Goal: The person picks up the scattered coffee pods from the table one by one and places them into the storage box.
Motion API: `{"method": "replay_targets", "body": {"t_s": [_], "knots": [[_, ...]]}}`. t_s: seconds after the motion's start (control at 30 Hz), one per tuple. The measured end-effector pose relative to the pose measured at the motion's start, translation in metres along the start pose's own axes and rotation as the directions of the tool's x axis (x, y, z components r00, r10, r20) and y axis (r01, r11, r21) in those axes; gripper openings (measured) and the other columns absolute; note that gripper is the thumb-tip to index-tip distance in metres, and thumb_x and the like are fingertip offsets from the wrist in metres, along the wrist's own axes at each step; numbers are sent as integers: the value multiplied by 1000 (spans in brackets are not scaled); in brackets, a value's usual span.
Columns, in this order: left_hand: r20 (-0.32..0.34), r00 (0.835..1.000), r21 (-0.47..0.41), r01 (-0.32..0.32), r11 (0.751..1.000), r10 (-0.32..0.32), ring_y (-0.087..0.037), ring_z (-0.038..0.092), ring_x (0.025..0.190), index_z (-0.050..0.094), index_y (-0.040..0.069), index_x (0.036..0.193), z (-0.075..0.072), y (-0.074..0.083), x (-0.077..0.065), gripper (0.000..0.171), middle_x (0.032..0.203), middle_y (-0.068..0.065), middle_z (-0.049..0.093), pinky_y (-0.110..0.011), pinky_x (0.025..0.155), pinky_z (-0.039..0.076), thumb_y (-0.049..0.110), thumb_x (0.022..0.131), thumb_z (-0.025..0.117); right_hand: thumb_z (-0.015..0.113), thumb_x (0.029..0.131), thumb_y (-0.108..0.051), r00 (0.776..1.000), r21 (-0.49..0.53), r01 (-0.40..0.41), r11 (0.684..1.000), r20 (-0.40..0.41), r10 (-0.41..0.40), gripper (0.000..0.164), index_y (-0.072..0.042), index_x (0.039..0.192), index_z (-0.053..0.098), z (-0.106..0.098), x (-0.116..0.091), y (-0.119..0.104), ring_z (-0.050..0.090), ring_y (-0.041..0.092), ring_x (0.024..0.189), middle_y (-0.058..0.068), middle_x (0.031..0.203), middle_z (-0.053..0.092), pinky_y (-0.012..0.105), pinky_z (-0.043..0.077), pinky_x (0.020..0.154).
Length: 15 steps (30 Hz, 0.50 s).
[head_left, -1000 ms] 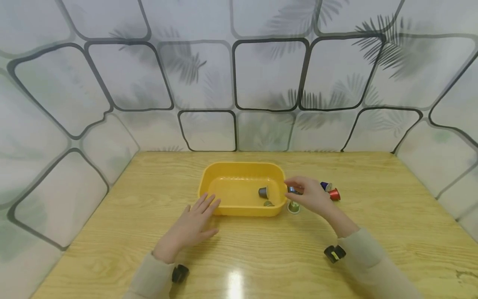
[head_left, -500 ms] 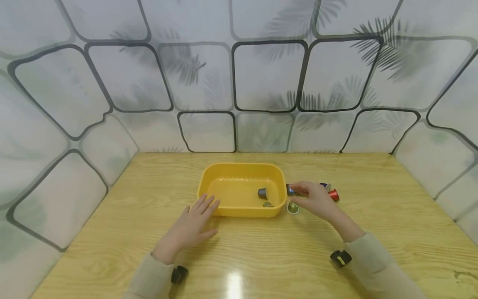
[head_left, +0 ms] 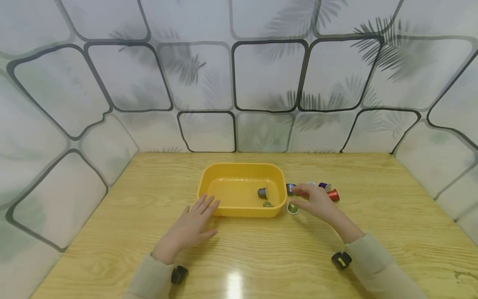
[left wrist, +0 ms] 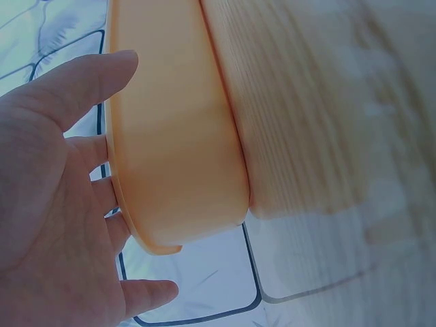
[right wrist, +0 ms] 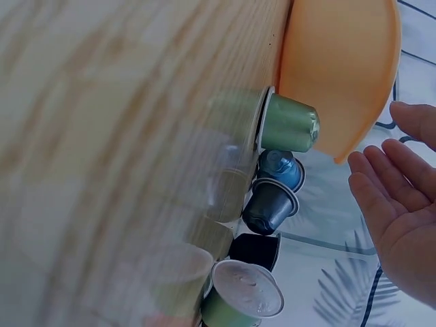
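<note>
My left hand [head_left: 190, 227] lies with straight fingers over the front left rim of a yellow plastic bin [head_left: 228, 211]; in the left wrist view those fingers reach behind the rim. My right hand [head_left: 317, 200] hovers right of the bin, fingers extended, thumb apart, nothing between them. Beneath and around it are coffee capsules: a blue capsule [head_left: 291, 189] beside the bin wall and a green capsule [head_left: 293, 207] standing on its rim. In the right wrist view, a dark blue capsule [right wrist: 267, 208], a black capsule [right wrist: 256, 251] and a foil-lidded green capsule [right wrist: 244, 289] show too.
Inside the bin are a dark grey capsule [head_left: 263, 192] and an olive-green capsule [head_left: 267, 204]. Right of my right hand lie a purple capsule [head_left: 325, 186] and a red capsule [head_left: 333, 195]. The wooden table [head_left: 239, 249] ends at a patterned backdrop [head_left: 265, 74].
My right hand has drawn back rightward from the bin's right rim, and the blue capsule shows more plainly. My left hand stays where it was.
</note>
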<state>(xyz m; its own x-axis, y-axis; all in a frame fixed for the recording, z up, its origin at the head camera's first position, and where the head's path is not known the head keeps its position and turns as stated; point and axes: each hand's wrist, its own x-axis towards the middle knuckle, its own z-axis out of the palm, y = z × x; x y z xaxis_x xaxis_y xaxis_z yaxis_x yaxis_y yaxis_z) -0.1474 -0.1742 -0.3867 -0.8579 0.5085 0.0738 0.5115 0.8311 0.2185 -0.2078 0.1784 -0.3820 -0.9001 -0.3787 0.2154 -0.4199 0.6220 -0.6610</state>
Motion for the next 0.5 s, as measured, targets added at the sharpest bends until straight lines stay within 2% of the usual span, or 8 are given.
{"method": "replay_targets", "body": {"t_s": [0.33,0.5], "knots": [[1,1000,-8,-6,1000,6,-30,9,132,26,6,140,0,0,1,71,145,-12,18,-64,92,20,36,84,59,66,78,-7,1000,-15,-7,1000,22,7,33,7,107,59,0,-1,2,56,33,97,19,103,60,38,46,81],[1,1000,-10,-5,1000,5,-29,9,132,25,8,140,0,0,0,71,145,-11,18,-63,93,20,37,84,58,67,78,-8,998,-57,-14,998,53,17,35,6,108,58,2,0,5,55,33,98,18,105,60,38,46,80]]}}
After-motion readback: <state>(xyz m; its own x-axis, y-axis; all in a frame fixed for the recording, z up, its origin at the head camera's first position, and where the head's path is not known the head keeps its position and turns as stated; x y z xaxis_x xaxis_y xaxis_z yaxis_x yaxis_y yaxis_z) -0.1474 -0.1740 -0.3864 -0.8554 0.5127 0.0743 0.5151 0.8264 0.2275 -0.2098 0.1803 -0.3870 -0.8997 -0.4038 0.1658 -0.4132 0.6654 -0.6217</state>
